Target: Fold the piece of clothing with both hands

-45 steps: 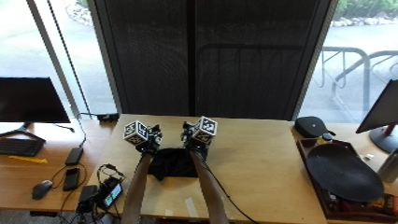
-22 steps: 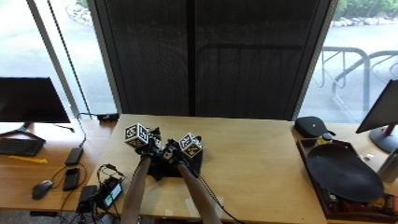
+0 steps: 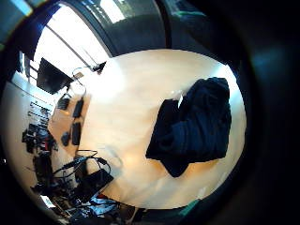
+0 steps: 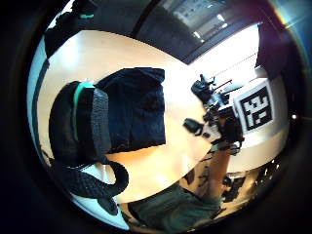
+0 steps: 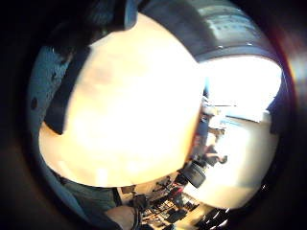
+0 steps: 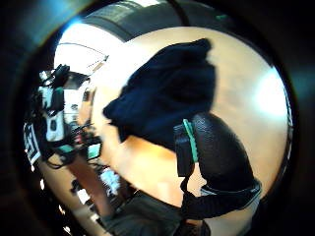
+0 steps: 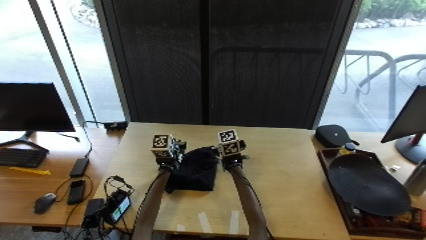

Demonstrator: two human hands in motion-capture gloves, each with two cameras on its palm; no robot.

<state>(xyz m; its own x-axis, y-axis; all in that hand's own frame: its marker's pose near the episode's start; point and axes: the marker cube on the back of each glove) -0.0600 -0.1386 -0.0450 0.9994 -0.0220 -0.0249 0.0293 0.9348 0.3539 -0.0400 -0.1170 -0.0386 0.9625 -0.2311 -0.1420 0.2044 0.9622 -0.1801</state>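
Dark garment bunched mid-table; left hand, right hand flank it; fingers' state indiscernible.

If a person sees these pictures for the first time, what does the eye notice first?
First comes the dark garment, lying bunched on the light wooden table near its front edge. The left hand and right hand flank it on either side. Behind the table stands a wide dark blind.

A light wooden desk before dark window blinds. To its left, a monitor, keyboard, mouse and phone. At right, a black oval tray.
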